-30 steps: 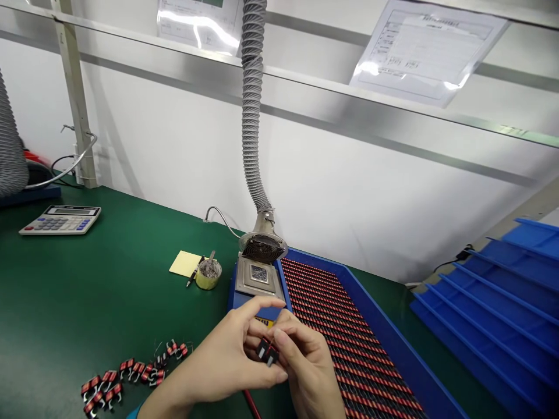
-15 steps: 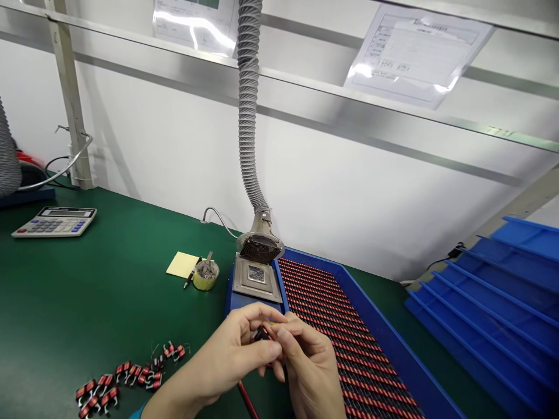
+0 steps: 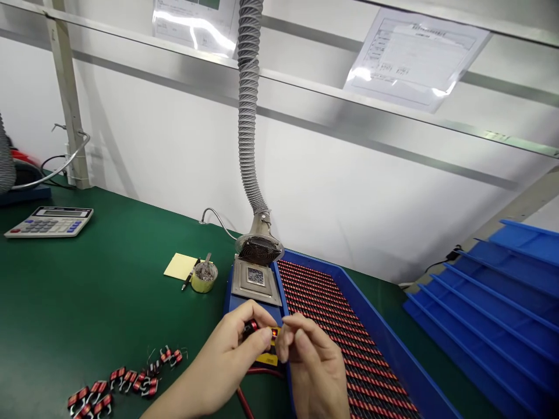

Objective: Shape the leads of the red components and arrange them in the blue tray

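Head view. Green bench mat (image 3: 87, 302) runs up to a white wall, with sleeved papers (image 3: 410, 58) hung overhead.

- Left hand (image 3: 227, 355): thumb and forefinger clamped on a small red-and-black coil (image 3: 251, 327), lifted clear of the mat. Remaining fingers curled under.
- Right hand (image 3: 312, 366): fingers (image 3: 283, 340) drawn together in a pinch just to the right of the coil, tips almost meeting the left fingertips. Cannot tell whether they grip a wire end or nothing at all.
- Just beyond the fingertips: solder pot (image 3: 256, 281) on a blue base, and a grey ribbed hose (image 3: 248, 116) coming down to a grille over its far edge.
- Right of the fingers, touching the pot's base: blue tray (image 3: 388, 334) packed with rows of the same red coils. The right hand hangs over its near-left corner.
- Left of the fingers, low on the mat: loose coils (image 3: 126, 381) in a scattered line, well apart from the hands.
- Beyond and left of the fingers: yellow notepad (image 3: 179, 266), pen (image 3: 188, 279) and small round tub (image 3: 204, 278), close together.
- Far left: calculator (image 3: 49, 221).
- Far right: stacked blue trays (image 3: 493, 302).
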`<state>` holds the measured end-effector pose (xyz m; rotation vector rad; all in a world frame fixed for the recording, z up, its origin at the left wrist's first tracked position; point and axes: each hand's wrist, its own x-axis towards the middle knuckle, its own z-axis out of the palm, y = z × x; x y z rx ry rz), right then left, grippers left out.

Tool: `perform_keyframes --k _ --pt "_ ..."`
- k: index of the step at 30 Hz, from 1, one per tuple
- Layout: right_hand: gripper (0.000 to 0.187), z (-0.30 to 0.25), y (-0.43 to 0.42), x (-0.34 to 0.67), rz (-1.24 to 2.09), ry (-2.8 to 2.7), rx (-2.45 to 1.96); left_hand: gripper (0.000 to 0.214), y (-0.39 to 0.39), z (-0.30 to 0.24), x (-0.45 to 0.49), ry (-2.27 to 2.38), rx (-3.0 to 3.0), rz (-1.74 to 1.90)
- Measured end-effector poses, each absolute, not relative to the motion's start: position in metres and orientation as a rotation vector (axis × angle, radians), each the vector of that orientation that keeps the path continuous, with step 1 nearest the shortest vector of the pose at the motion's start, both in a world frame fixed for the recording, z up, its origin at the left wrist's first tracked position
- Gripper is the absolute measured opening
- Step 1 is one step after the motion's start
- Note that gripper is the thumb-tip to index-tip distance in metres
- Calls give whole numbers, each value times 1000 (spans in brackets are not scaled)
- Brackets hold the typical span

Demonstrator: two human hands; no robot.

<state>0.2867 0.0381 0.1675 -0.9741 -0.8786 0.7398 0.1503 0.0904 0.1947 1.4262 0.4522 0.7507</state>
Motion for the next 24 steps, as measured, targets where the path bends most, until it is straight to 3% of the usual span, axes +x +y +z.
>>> perform_keyframes --k 8,24 --pt "10 172 34 271 373 -1086 -1217 24 91 191 150 484 1496 784" --pt "14 171 36 279 381 -1161 -1255 22 91 194 146 584 1623 776"
